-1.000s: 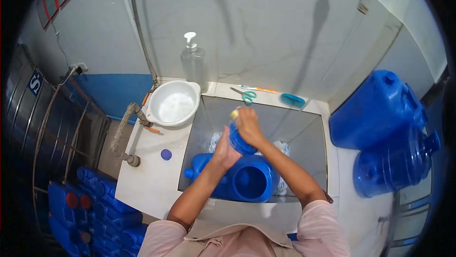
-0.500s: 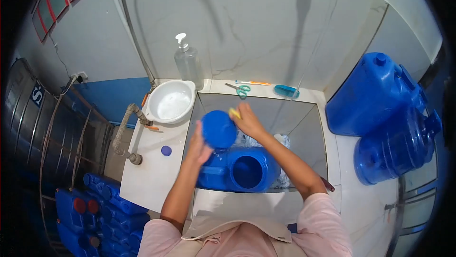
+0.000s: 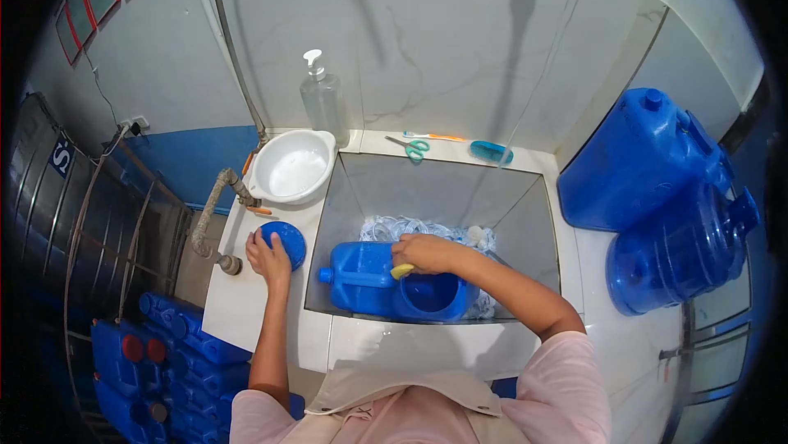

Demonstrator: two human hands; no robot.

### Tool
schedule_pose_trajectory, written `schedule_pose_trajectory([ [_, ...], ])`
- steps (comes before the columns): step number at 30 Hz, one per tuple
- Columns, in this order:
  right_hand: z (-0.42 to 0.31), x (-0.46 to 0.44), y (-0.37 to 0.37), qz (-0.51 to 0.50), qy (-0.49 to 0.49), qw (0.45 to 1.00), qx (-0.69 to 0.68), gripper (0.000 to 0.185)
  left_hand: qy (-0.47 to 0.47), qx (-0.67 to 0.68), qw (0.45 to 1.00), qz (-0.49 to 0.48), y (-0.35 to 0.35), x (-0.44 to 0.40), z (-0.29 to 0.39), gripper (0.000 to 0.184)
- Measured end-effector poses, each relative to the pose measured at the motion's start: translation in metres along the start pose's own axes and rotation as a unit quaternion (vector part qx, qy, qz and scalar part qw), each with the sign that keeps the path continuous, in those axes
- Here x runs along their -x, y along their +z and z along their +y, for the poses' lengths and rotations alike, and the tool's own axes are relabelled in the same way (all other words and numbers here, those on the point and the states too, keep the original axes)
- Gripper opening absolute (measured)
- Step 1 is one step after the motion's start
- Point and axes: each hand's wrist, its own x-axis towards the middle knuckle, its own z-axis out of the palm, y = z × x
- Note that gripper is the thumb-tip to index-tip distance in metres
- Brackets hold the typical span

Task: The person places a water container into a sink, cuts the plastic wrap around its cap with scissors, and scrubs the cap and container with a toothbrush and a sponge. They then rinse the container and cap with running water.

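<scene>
My left hand (image 3: pixel 268 255) is on the left counter with its fingers curled over the rim of a round blue lid (image 3: pixel 289 248), which rests on the white surface. My right hand (image 3: pixel 423 254) grips a yellow sponge (image 3: pixel 402 271), only part of which shows. It hovers at or touches the top of a blue water jug (image 3: pixel 358 281); contact cannot be judged. The jug lies in the grey tiled basin (image 3: pixel 443 181) with its wide round mouth facing up. Behind and beside it is a heap of pale plastic-like material (image 3: pixel 386 227).
A white tub (image 3: pixel 290 167) and a clear pump bottle (image 3: pixel 323 103) stand at back left. Scissors (image 3: pixel 417 148), a toothbrush (image 3: pixel 435 136) and a blue brush (image 3: pixel 491 152) line the back ledge. Large blue containers (image 3: pixel 628 169) stand right; several jugs (image 3: pixel 185 362) are stacked lower left.
My left hand has carried the blue lid from above the jug to the left counter. My right hand with the sponge has come down toward the jug. The small blue cap is now hidden.
</scene>
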Motion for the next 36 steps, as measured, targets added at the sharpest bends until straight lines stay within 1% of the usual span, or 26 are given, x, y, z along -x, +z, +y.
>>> schedule_pose_trajectory([
  [3, 0.019, 0.009, -0.013, 0.031, -0.015, 0.998, -0.045, 0.016, -0.013, -0.075, 0.997, -0.002, 0.019, 0.005, 0.007, 0.052],
  [6, 0.040, 0.016, -0.025, 0.032, 0.009, 0.997, -0.066, 0.017, -0.005, -0.143, 0.990, 0.012, 0.021, 0.006, 0.025, 0.056],
  [7, 0.045, 0.017, -0.031, 0.030, 0.016, 0.996, -0.086, 0.018, 0.098, -0.052, 0.993, -0.040, 0.018, 0.010, 0.044, 0.059],
  [8, 0.051, 0.017, -0.035, 0.019, 0.022, 0.995, -0.094, 0.020, 0.195, 0.039, 0.976, -0.092, 0.015, 0.022, 0.061, 0.063],
  [9, 0.056, 0.014, -0.037, 0.017, 0.023, 0.995, -0.096, 0.020, 0.306, 0.078, 0.925, -0.210, 0.001, 0.028, 0.095, 0.062],
  [10, 0.063, 0.009, -0.036, 0.003, 0.016, 0.995, -0.097, 0.021, 0.406, 0.114, 0.848, -0.321, -0.006, 0.028, 0.127, 0.061],
  [12, 0.075, 0.003, -0.039, -0.011, 0.014, 0.993, -0.113, 0.018, 0.439, 0.054, 0.788, -0.428, 0.032, 0.030, 0.138, 0.050],
  [13, 0.078, 0.005, -0.044, -0.010, 0.013, 0.994, -0.112, 0.018, 0.439, 0.053, 0.789, -0.427, 0.045, 0.023, 0.141, 0.050],
  [15, 0.082, 0.020, -0.057, 0.052, 0.133, 0.982, -0.126, 0.022, 0.428, -0.037, 0.793, -0.432, 0.066, 0.011, 0.146, 0.037],
  [16, 0.084, 0.032, -0.068, 0.059, 0.269, 0.941, -0.198, 0.032, 0.430, -0.035, 0.793, -0.430, 0.070, 0.012, 0.145, 0.037],
  [17, 0.097, 0.046, -0.066, 0.061, 0.271, 0.941, -0.194, 0.032, 0.393, -0.002, 0.825, -0.406, 0.072, 0.015, 0.143, 0.034],
  [18, 0.117, 0.060, -0.054, 0.188, 0.280, 0.911, -0.239, 0.032, 0.354, 0.033, 0.854, -0.381, 0.075, 0.016, 0.145, 0.032],
  [19, 0.127, 0.069, -0.043, 0.310, 0.283, 0.863, -0.280, 0.033, 0.355, 0.036, 0.853, -0.380, 0.079, 0.018, 0.148, 0.032],
  [20, 0.123, 0.068, -0.033, 0.310, 0.285, 0.863, -0.278, 0.033, 0.306, 0.022, 0.878, -0.369, 0.082, 0.020, 0.149, 0.030],
  [21, 0.112, 0.060, -0.015, 0.411, 0.315, 0.839, -0.169, 0.033, 0.254, 0.007, 0.899, -0.357, 0.085, 0.024, 0.150, 0.029],
  [22, 0.102, 0.051, 0.001, 0.503, 0.336, 0.794, -0.056, 0.033, 0.252, 0.007, 0.899, -0.359, 0.084, 0.027, 0.154, 0.029],
  [23, 0.091, 0.041, 0.011, 0.501, 0.336, 0.795, -0.057, 0.033, 0.230, 0.010, 0.903, -0.362, 0.080, 0.031, 0.162, 0.028],
  [25, 0.070, 0.027, 0.022, 0.539, 0.360, 0.743, 0.164, 0.032, 0.207, 0.012, 0.908, -0.363, 0.084, 0.035, 0.170, 0.028],
  [26, 0.065, 0.023, 0.027, 0.542, 0.361, 0.742, 0.160, 0.032, 0.177, 0.035, 0.907, -0.380, 0.090, 0.034, 0.168, 0.027],
  [28, 0.065, 0.021, 0.029, 0.440, 0.270, 0.848, 0.123, 0.029, 0.150, 0.061, 0.905, -0.394, 0.092, 0.036, 0.174, 0.026],
  [29, 0.077, 0.022, 0.020, 0.439, 0.268, 0.848, 0.125, 0.029, 0.150, 0.096, 0.903, -0.392, 0.091, 0.043, 0.174, 0.030],
  [31, 0.103, 0.019, 0.004, 0.544, 0.372, 0.747, 0.089, 0.027, 0.142, 0.124, 0.900, -0.393, 0.077, 0.061, 0.175, 0.035],
  [33, 0.082, 0.012, 0.018, 0.519, 0.376, 0.758, 0.118, 0.025, 0.100, 0.091, 0.916, -0.377, 0.066, 0.064, 0.186, 0.049],
  [34, 0.059, 0.009, 0.031, 0.475, 0.343, 0.803, 0.114, 0.027, 0.097, 0.082, 0.922, -0.366, 0.073, 0.063, 0.180, 0.060],
  [35, 0.047, 0.004, 0.038, 0.429, 0.307, 0.843, 0.109, 0.029, 0.094, 0.080, 0.922, -0.366, 0.079, 0.063, 0.175, 0.060],
  [36, 0.049, -0.003, 0.041, 0.427, 0.306, 0.844, 0.109, 0.029, 0.089, 0.086, 0.927, -0.354, 0.083, 0.061, 0.173, 0.060],
])
